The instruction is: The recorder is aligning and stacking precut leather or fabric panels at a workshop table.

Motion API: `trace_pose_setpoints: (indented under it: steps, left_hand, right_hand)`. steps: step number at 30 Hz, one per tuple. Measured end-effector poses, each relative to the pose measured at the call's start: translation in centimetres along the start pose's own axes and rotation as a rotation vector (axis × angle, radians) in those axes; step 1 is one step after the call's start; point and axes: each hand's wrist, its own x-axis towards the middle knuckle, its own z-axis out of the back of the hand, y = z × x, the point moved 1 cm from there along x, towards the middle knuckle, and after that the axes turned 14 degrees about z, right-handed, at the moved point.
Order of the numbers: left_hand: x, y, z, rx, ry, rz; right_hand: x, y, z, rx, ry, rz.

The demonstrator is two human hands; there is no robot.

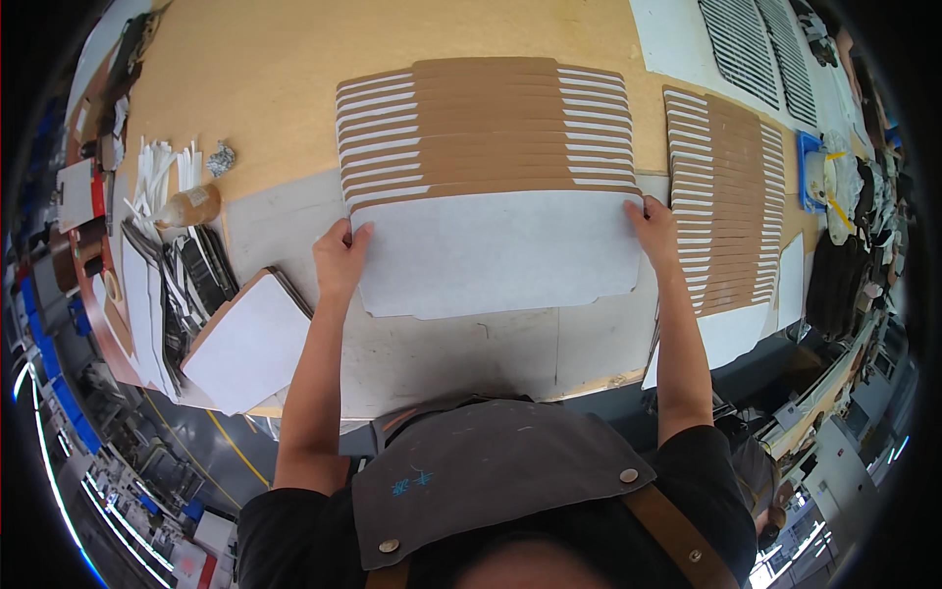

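Both my hands grip the side edges of a white-faced panel [496, 253], the nearest piece of a fanned row of overlapping brown panels [489, 123] with white strips along both sides. My left hand [340, 257] is closed on its left edge, thumb on top. My right hand [654, 232] pinches the opposite edge near its upper corner, thumb on the white face. The other fingers are partly hidden beside or under the panel. The fanned row lies on the table directly beyond my hands.
A second fanned row of brown panels [736, 201] lies to the right. At left are a white-topped stack [245, 344], dark strips [201, 265], white strips [152, 182] and a brownish bottle [191, 206]. Striped black pieces [741, 54] and a blue tray [810, 172] sit at far right.
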Motion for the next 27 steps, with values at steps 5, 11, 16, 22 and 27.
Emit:
trace_pose_setpoints:
  steps: [5, 11, 16, 22, 27]
  left_hand:
    - [0.1, 0.2, 0.1, 0.006, -0.061, -0.033]
    - [0.6, 0.3, 0.1, -0.004, -0.004, 0.011]
    - [0.7, 0.4, 0.2, 0.015, 0.007, 0.031]
    - [1.0, 0.3, 0.0, 0.018, 0.027, 0.043]
    - [1.1, 0.7, 0.1, 0.013, 0.034, 0.072]
  right_hand:
    - [-0.2, 0.9, 0.1, 0.005, -0.016, 0.001]
    - [-0.1, 0.1, -0.1, 0.046, -0.024, -0.023]
    - [-0.2, -0.1, -0.2, 0.105, -0.027, -0.036]
    - [-0.3, -0.4, 0.1, 0.129, -0.025, -0.056]
    - [-0.1, -1.0, 0.0, 0.141, 0.008, -0.045]
